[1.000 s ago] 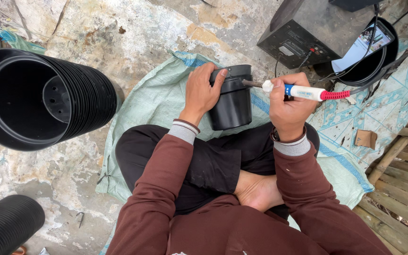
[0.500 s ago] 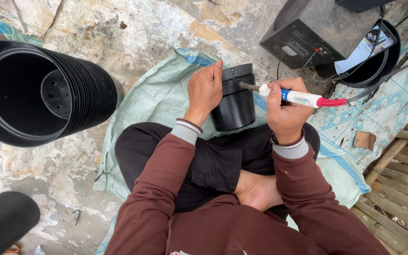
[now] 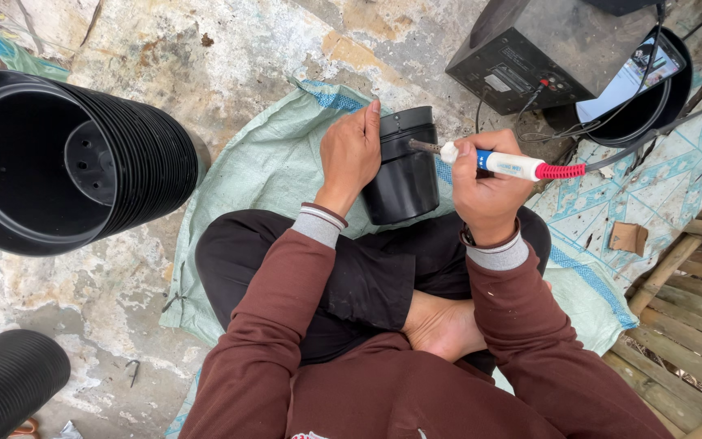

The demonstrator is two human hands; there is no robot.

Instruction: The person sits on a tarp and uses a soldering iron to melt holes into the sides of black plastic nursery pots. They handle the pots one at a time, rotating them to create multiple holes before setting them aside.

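Between your knees, on the green sack (image 3: 262, 162), your left hand (image 3: 351, 154) clasps the small black pot (image 3: 404, 175) by its left wall; your right hand (image 3: 485, 191) grips the soldering iron (image 3: 505, 164), tip touching the pot's rim edge. Stacked pots (image 3: 67, 158) lie well apart left; a black box (image 3: 546, 49) crowds the upper right.

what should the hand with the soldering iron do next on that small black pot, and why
Probably press the soldering iron tip a little further into the small black pot: the metal tip already meets the wall near the rim, and the left hand braces the pot's other side while the right hand grips the handle.
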